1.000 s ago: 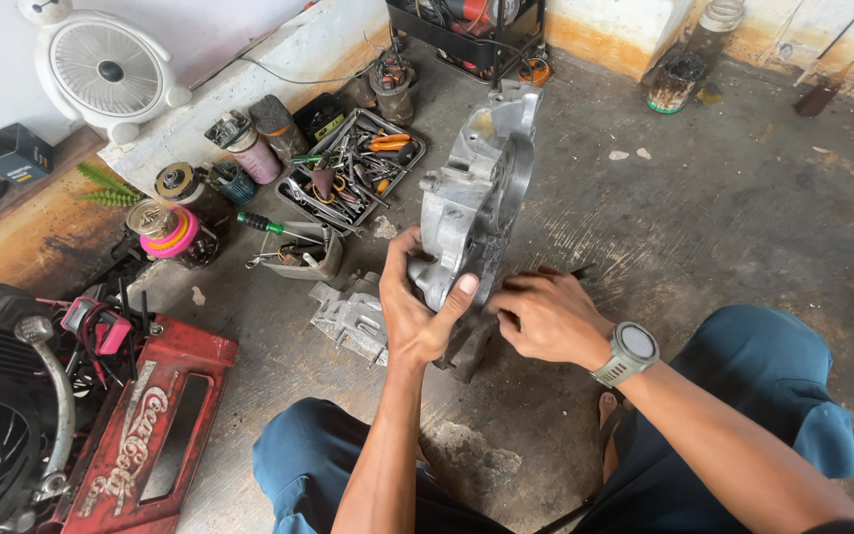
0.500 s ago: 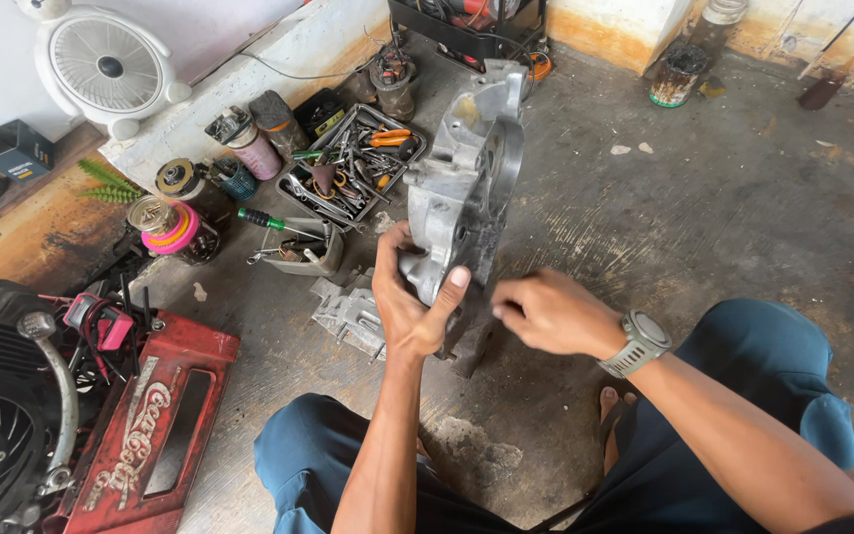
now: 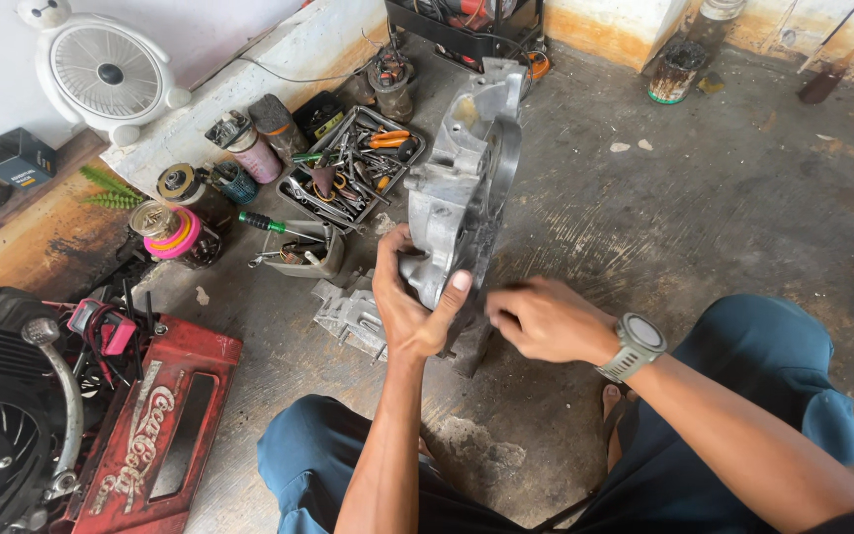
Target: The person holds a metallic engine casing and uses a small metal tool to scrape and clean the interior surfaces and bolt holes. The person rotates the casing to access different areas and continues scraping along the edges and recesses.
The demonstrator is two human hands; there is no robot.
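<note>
My left hand (image 3: 409, 309) wraps the lower edge of the casing (image 3: 462, 193), thumb across its near face, fingers closed round the rim. The casing stands on edge on the floor (image 3: 704, 198), tilted away from me. My right hand (image 3: 541, 319) sits curled just beside its right edge; I cannot tell what it holds. The tray (image 3: 353, 168) crowds the left; bare concrete lies right
</note>
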